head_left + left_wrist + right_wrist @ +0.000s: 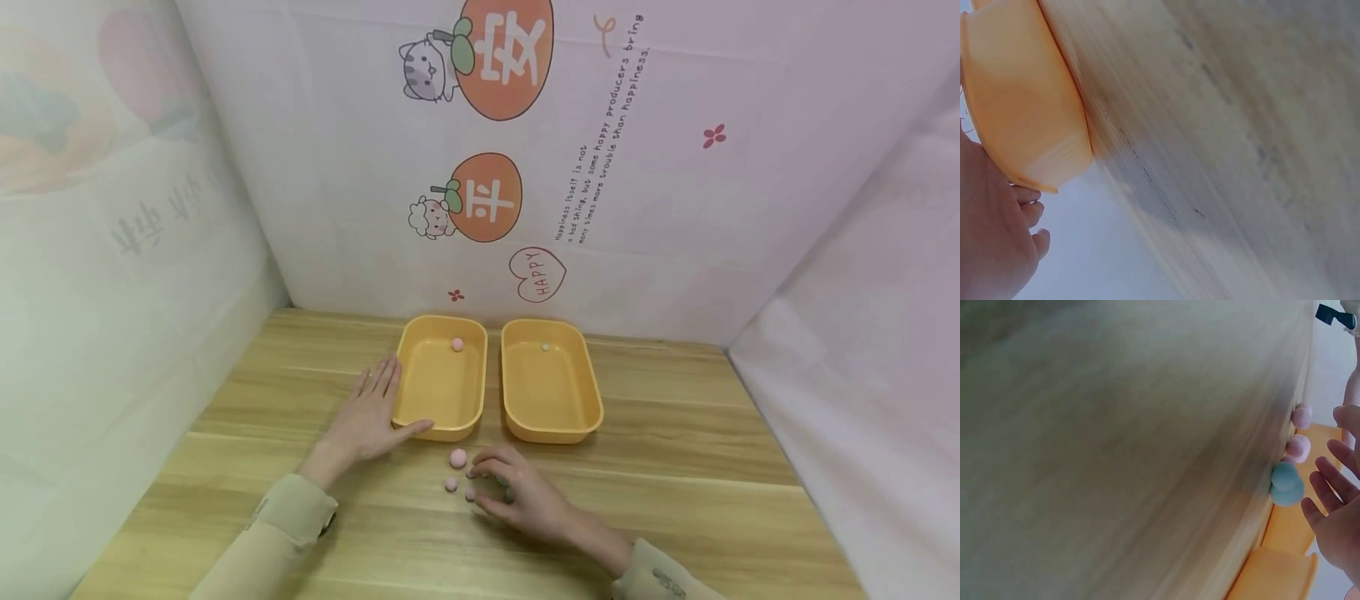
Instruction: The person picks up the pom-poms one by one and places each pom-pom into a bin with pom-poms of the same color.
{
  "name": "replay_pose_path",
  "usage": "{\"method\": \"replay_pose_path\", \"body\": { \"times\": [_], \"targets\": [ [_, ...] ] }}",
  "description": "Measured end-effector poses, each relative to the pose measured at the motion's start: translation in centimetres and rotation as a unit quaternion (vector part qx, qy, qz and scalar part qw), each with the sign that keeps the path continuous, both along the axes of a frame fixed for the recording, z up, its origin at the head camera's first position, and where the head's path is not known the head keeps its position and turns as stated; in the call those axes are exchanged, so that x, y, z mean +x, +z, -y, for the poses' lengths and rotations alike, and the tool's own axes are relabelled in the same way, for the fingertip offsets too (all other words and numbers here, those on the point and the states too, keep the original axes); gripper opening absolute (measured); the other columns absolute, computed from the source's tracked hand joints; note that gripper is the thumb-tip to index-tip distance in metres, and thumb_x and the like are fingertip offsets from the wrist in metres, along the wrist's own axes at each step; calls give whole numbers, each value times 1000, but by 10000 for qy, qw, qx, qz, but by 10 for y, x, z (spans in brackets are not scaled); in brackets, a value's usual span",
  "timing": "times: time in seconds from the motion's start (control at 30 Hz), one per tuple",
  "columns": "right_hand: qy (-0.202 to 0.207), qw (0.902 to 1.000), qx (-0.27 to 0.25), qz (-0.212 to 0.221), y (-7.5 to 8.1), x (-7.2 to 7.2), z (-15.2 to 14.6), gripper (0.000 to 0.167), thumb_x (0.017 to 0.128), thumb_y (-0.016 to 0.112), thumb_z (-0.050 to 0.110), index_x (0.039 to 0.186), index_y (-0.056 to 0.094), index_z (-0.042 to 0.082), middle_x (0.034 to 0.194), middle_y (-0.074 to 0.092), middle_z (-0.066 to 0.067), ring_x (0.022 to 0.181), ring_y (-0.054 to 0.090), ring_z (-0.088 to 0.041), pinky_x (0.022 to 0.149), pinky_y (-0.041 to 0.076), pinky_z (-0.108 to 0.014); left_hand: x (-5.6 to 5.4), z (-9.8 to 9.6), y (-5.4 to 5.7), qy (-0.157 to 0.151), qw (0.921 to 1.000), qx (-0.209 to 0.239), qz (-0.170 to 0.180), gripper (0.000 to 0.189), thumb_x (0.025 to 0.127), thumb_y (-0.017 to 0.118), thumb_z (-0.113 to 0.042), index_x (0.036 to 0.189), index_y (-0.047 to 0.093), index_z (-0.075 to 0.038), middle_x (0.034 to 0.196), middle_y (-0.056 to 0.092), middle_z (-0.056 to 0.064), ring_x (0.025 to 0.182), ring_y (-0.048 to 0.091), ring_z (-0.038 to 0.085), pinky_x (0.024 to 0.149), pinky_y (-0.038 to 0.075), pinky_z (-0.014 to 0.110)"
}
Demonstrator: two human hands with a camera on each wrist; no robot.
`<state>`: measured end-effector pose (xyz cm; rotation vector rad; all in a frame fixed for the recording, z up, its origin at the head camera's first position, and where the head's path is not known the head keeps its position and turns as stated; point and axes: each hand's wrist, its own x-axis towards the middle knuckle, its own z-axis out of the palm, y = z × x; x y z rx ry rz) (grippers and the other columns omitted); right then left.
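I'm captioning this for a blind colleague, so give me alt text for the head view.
A person's right hand reaches among pink balls and green balls on a wooden table; their left hand rests against a yellow tray holding one pink ball. A second yellow tray, to its right, holds one green ball.

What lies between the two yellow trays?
The gap is bare: the head view shows only a narrow strip of wood-grain tabletop separating the left tray from the right tray.

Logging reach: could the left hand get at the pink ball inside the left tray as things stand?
Probably yes: the left hand touches the left tray, whose open top leaves the pink ball uncovered; only its wall stands between.
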<state>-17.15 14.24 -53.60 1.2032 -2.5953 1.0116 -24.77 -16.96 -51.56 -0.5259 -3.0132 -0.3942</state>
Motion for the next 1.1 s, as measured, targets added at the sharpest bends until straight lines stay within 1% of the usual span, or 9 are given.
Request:
{"method": "replay_pose_path", "body": {
  "times": [0.17,0.33,0.5,0.67,0.7,0.87,0.93,1.0,1.1],
  "targets": [
    [-161,9996,189,166,-4,0,3,21,98,85,16,116,77,8,134,71,-9,125,67,-23,104,64,-36,-1,0,-2,28,10000,-8,35,122,100,51,-83,173,13,7,184,13,25,173,15,41,143,13,58],
    [-168,9992,257,239,-7,-1,4,19,99,84,18,115,77,8,134,71,-8,125,67,-24,103,64,-36,-1,1,-5,38,9999,33,118,124,99,50,-85,174,10,6,184,11,25,174,13,39,143,12,57],
    [-133,9994,236,230,-7,-2,5,18,99,84,17,113,77,8,132,71,-8,123,67,-23,103,64,-35,-2,1,-7,6,10000,80,53,124,99,51,-85,173,11,6,184,12,25,173,15,41,143,13,57],
    [-150,9996,56,228,-8,-5,6,17,97,86,14,110,78,8,128,72,-9,121,67,-24,103,64,-35,-4,1,-5,-12,10000,47,-21,123,100,50,-84,173,12,7,184,13,26,173,15,42,143,14,58],
    [-101,9998,-53,139,-12,-7,6,16,97,86,15,109,78,8,127,71,-9,120,67,-23,101,64,-32,-4,1,-5,-12,10000,30,-22,123,100,50,-84,173,12,8,183,13,27,173,15,42,142,14,58],
    [-11,9989,-463,73,-22,-11,4,15,97,86,16,108,78,10,124,71,-7,116,67,-20,95,61,-26,-4,1,-2,-26,10000,22,-4,123,100,51,-83,173,13,8,183,13,27,173,15,42,142,14,58],
    [-52,9984,-546,99,-28,-13,5,15,96,87,16,108,79,13,124,72,-4,116,67,-19,98,61,-26,-4,1,-2,-31,10000,21,12,123,100,51,-83,173,12,8,184,13,26,173,15,41,143,14,57],
    [-69,9979,-638,61,-39,-17,5,15,95,87,15,107,79,16,123,72,0,116,66,-16,99,61,-24,-4,2,-3,-30,10000,12,20,123,100,51,-84,173,12,7,184,13,26,173,15,41,143,14,57],
    [-88,9972,-748,-44,-54,-21,6,13,96,87,16,106,79,20,122,72,4,117,66,-15,103,60,-28,-4,1,-2,-36,10000,28,21,123,100,51,-83,173,12,8,183,13,27,173,15,41,143,14,58]
  ]
}}
